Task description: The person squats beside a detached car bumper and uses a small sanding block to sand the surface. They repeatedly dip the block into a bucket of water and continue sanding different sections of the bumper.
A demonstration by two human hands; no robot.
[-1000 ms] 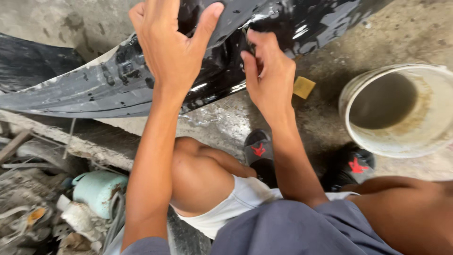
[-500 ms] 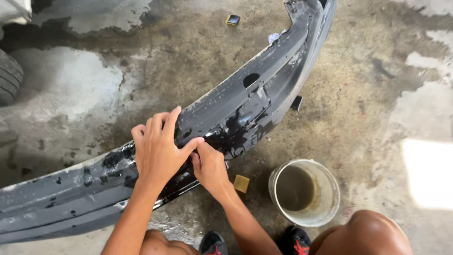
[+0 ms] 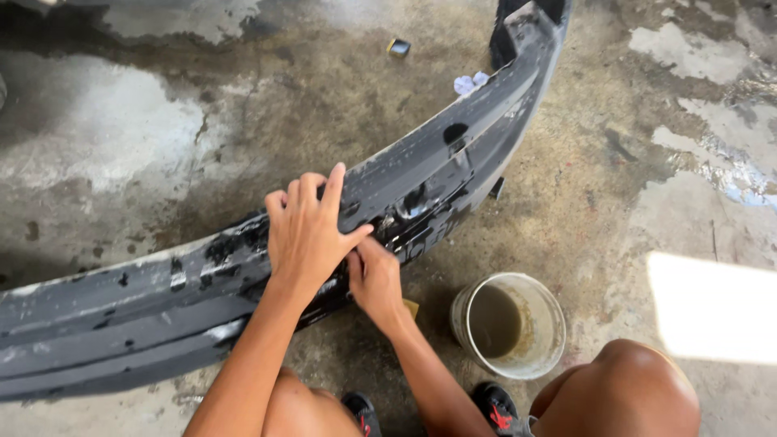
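Black bumper (image 3: 453, 162); runs lower-left to upper-right | hands: left (image 3: 306, 231) flat on it; right (image 3: 374, 279) pressing it

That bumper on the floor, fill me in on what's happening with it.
A person crouches over a long grey car bumper lying on wet concrete floor. The left hand lies flat on the bumper's upper face, fingers spread. The right hand presses against the wet black lower edge just beside it; whether it holds anything cannot be seen. A white bucket of murky water stands by the right knee, with a small yellow block next to the right wrist.
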